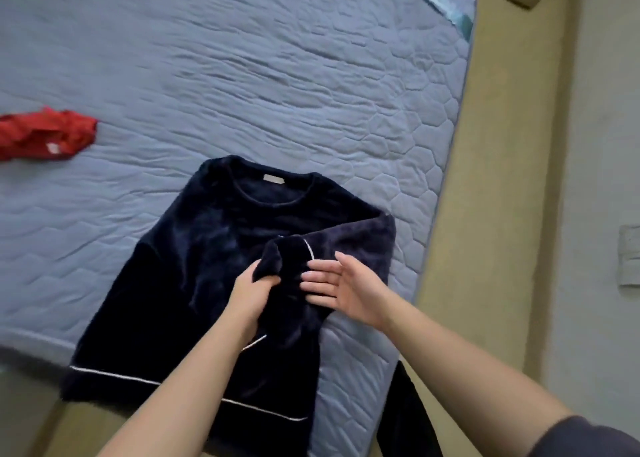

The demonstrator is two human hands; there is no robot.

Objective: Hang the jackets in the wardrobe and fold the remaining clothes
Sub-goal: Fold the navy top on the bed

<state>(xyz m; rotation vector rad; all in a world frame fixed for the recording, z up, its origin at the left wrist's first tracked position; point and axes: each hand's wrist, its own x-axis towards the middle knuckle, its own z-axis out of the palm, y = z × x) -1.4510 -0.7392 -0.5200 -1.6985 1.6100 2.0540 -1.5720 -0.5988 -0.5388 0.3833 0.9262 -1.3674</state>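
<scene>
A dark navy fleece top (207, 256) with thin white piping lies flat, collar away from me, on the blue quilted mattress (277, 76). Its right sleeve (349, 242) is folded inward across the chest. My left hand (252, 290) grips the cuff end of that sleeve at the middle of the top. My right hand (343, 287) is held open beside it, fingers straight and pointing left, touching the folded sleeve. The top's hem hangs slightly over the mattress's near edge.
A crumpled red garment (45, 134) lies on the mattress at the far left. A dark piece of clothing (408, 415) hangs off the mattress's near right side. Beige floor (498, 179) runs along the right edge, with a wall beyond.
</scene>
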